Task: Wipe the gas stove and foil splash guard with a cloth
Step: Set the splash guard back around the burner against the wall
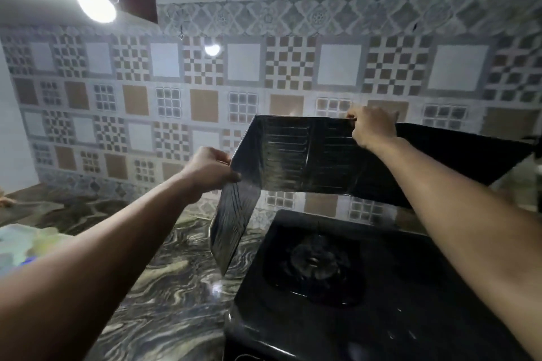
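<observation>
Up off the counter, held above the black gas stove at 5 o'clock: dark, shiny, folded foil splash guard, mid-frame. Left hand at 9 o'clock of it, fingers pinched shut on the fold where the side panel hung down. Right hand at 1 o'clock, closed on the top edge. Beneath, swirled marble countertop; behind, patterned tile wall.

No text, label, brand or number could be read anywhere. The wall tiles bore only checker and floral patterns, and the foil splash guard carried only embossed ribs.
</observation>
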Demonstrator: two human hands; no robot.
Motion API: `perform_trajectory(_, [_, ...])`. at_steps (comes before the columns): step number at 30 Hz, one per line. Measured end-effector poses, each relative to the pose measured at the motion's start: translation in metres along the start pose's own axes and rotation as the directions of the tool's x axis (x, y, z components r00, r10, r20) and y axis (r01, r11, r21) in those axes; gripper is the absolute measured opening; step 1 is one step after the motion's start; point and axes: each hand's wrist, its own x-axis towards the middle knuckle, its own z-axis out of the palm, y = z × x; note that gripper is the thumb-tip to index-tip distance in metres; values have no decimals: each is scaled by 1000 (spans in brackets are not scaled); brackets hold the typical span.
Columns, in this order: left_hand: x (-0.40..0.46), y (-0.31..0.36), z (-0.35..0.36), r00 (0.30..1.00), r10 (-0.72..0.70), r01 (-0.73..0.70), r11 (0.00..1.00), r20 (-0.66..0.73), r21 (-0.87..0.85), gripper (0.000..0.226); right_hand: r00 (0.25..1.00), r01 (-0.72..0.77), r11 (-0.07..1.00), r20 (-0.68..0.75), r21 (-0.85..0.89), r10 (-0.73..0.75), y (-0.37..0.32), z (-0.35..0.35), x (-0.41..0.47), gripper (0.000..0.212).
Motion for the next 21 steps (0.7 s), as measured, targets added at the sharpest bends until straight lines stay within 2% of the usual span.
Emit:
perform_trajectory(6, [17,8,60,996,34,-32,999,83,-24,26,1000,-13,999,-8,33,13,62,33,-1,35])
perform_trajectory(10, [22,13,92,990,61,-54,997,131,-54,24,1000,-10,999,-10,41,11,88,53,-4,35])
perform_trajectory(16, [43,5,118,987,20,-4,994,157,-105,31,999,-5,995,35,96,2,113,90,-1,37])
perform_trajectory(21, [65,-10,130,994,-69,69,998,84,2,6,992,-47,991,125,124,31,124,121,-3,47])
